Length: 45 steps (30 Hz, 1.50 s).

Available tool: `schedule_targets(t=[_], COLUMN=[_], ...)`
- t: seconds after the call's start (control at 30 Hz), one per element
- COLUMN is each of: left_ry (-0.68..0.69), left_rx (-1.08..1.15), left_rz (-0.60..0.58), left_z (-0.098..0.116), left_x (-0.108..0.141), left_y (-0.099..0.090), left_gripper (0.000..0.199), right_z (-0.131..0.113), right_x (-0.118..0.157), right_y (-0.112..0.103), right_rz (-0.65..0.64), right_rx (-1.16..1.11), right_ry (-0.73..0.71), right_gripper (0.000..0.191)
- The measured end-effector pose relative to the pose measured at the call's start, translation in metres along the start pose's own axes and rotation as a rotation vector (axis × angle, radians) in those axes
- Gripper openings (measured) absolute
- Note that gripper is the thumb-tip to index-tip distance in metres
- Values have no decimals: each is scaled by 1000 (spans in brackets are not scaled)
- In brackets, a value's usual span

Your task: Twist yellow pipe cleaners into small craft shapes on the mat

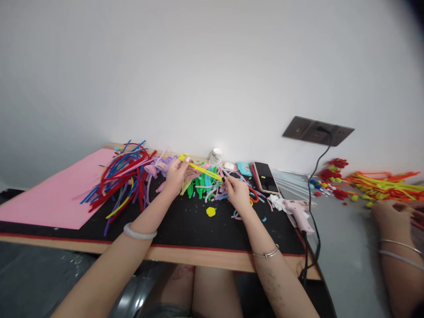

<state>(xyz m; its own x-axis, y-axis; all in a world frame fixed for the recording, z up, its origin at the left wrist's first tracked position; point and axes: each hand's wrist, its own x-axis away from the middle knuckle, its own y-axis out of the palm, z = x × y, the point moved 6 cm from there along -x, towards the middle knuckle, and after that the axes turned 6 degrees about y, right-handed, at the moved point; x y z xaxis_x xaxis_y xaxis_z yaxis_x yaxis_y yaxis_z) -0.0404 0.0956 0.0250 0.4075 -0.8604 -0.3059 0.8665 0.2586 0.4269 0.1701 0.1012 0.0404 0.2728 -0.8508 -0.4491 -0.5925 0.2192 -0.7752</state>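
Yellow pipe cleaners (206, 171) stretch between my two hands, raised a little over the black mat (185, 229). My left hand (178, 173) pinches their upper left end, where they bend. At the lower right end, the fingers of my right hand (236, 192) are closed on them. Below lies a small yellow fuzzy piece (211, 212) on the mat. Behind my hands are green pipe-cleaner pieces (200, 186) and lilac curled ones (162, 165), partly hidden by my left hand.
Red, blue and purple pipe cleaners (122, 176) overlap a pink sheet (62, 190) at left. A white cup (216, 157), a phone (266, 177) and a pink glue gun (300, 214) with a black cord stand or lie around. Another person's hand (394, 216) works at right beside orange pipe cleaners (391, 183).
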Motion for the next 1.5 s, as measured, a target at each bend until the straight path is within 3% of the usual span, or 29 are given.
schedule_targets(t=[0.17,0.37,0.47,0.53,0.67,0.73,0.8,0.93,1.07,1.23,1.5], left_ry=[-130,-166,-167,-190,-267,-359,-504,-714,-896,-984,-1020], left_rx=[142,158,230,279,354,386,361,242,207,232,192], left_rz=[-78,-251,-280,-281,-289,-360,-505,-847,-1051,-1135,-1118], left_z=[-7,-10,-5,1,13,17,15,7,-1,-2,-4], left_x=[6,15,16,16,18,23,35,62,83,91,91], left_y=[12,26,30,32,35,39,46,57,61,61,58], left_gripper=[29,24,20,18,15,15,15,23,23,23,23], right_z=[-5,-14,-23,-27,-39,-43,-40,-25,-17,-15,-15], right_x=[2,6,8,11,25,30,25,9,6,9,8], right_y=[2,4,4,6,18,19,17,10,8,13,13], right_rz=[-14,-50,-114,-239,-759,-898,-836,-492,-407,-484,-522], right_rx=[-66,-167,-281,-450,-918,-1083,-1186,-1326,-1453,-1502,-1474], right_ry=[-12,-59,-104,-76,40,77,125,197,235,270,236], right_gripper=[25,25,23,23,31,37,38,28,26,23,25])
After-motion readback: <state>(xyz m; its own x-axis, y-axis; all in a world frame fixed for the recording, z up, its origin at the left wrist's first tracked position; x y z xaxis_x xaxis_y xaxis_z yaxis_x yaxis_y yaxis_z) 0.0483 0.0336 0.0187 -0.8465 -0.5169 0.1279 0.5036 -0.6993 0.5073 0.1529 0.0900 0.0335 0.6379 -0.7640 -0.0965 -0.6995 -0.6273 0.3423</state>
